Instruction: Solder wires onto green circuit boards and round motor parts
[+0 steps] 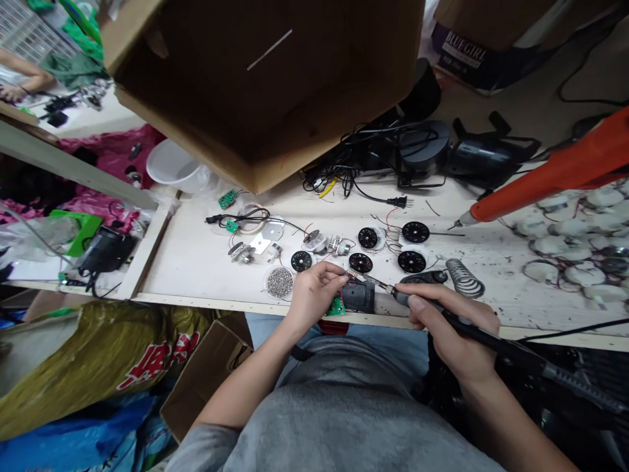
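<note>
My right hand point(459, 328) is closed around a soldering iron point(401, 297), with its metal tip pointing left towards my left hand. My left hand point(318, 288) is pinched near that tip; what its fingertips hold is too small to make out, though thin wires show beside them. Just under the fingers lies a green circuit board point(336, 306) at the bench's front edge. A black plastic housing point(358, 297) rests flat between the two hands. Behind it sit black slotted discs point(360, 263), some on white round parts. Left of my left hand stands a round tub of small metal pieces point(280, 282).
A large cardboard box point(265, 85) leans over the bench's back. An orange electric screwdriver point(545, 174) hangs at right, above many white round parts point(584, 242). A metal spring stand point(464, 278) is beside my right hand. A person's arm point(29, 73) shows far left.
</note>
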### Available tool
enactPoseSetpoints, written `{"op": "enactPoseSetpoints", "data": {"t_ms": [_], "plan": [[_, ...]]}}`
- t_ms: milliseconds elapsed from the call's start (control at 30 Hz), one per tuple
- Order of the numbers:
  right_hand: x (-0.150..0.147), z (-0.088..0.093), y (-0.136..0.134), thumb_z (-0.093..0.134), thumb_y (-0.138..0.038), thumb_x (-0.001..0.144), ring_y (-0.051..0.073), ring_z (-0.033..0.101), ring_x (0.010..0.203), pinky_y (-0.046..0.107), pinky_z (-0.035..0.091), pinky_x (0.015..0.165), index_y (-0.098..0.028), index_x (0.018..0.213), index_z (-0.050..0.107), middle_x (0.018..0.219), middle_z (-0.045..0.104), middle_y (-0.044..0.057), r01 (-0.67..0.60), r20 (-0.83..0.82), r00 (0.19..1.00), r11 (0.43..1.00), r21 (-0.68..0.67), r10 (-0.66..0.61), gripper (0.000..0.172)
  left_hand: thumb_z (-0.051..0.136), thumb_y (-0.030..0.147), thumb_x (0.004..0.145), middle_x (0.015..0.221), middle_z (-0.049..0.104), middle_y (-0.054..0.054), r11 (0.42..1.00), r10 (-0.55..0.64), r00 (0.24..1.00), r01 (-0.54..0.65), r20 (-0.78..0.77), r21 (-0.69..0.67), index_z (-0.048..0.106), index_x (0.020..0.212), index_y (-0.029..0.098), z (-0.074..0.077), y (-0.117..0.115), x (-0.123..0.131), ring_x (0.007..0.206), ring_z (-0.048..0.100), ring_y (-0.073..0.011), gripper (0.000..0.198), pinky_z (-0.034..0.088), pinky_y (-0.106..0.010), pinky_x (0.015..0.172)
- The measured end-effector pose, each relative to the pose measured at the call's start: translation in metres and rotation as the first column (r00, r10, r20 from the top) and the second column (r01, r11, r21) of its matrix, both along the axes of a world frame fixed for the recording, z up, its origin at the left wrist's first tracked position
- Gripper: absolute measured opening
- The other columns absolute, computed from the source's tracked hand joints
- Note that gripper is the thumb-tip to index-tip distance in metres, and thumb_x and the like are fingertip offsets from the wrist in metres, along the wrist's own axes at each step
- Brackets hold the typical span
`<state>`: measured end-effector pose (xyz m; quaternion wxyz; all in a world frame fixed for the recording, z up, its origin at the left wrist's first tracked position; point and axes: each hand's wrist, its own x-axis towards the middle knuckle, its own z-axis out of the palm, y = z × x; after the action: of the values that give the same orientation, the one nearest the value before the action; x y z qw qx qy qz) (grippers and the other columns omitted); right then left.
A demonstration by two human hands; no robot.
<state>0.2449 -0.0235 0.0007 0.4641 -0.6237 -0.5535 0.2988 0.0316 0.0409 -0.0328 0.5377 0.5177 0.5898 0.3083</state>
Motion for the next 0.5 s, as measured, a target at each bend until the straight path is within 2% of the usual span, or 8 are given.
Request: {"op": "enactPoseSetpoints", "data": {"t_ms": [167, 300, 400, 500], "plan": [[-0.0032, 0.0004, -0.0010, 0.066, -0.036, 0.097, 0.012, 0.062, 0.051, 0.025, 0.055, 0.057, -0.030, 0.097, 0.081, 0.066, 0.071, -0.004, -0.034, 0.014, 0.999, 0.999, 0.006, 0.034, 0.016, 0.070, 0.020, 0.081, 0.064, 0.069, 0.001, 0.998, 0.039, 0.999, -0.040, -0.031, -0.043, 0.064, 0.075, 0.019, 0.0038, 0.0039, 0.0067, 0.056, 0.062, -0.0112, 0.008, 0.051, -0.021, 0.056], [-0.0024, -0.0043, 0.0007, 0.064, -0.035, 0.099, 0.014, 0.069, 0.058, 0.027, 0.061, 0.065, -0.029, 0.099, 0.081, 0.079, 0.078, -0.001, -0.097, 0.090, 0.992, 0.994, 0.039, 0.094, 0.017, 0.070, 0.019, 0.079, 0.061, 0.067, 0.002, 0.998, 0.043, 0.998, -0.045, -0.043, -0.048, 0.067, 0.077, 0.019, 0.0043, 0.0036, 0.0081, 0.053, 0.060, -0.0106, 0.004, 0.049, -0.021, 0.055], [-0.0031, -0.0066, 0.0035, 0.065, -0.027, 0.098, 0.014, 0.072, 0.060, 0.025, 0.061, 0.063, -0.026, 0.101, 0.079, 0.086, 0.080, -0.001, -0.192, 0.178, 0.969, 0.976, 0.100, 0.172, 0.015, 0.069, 0.019, 0.079, 0.064, 0.070, 0.001, 0.999, 0.022, 0.998, -0.023, -0.055, -0.034, 0.069, 0.076, 0.018, 0.0046, 0.0033, 0.0076, 0.054, 0.062, -0.0110, 0.004, 0.050, -0.021, 0.056], [-0.0062, -0.0074, 0.0052, 0.065, -0.020, 0.097, 0.014, 0.076, 0.068, 0.022, 0.062, 0.066, -0.025, 0.105, 0.078, 0.092, 0.082, 0.000, -0.233, 0.247, 0.950, 0.958, 0.166, 0.188, 0.016, 0.066, 0.013, 0.077, 0.065, 0.072, 0.000, 1.000, 0.017, 0.995, -0.018, -0.096, -0.014, 0.070, 0.073, 0.018, 0.0056, 0.0037, 0.0078, 0.057, 0.065, -0.0117, 0.008, 0.050, -0.020, 0.057]]}}
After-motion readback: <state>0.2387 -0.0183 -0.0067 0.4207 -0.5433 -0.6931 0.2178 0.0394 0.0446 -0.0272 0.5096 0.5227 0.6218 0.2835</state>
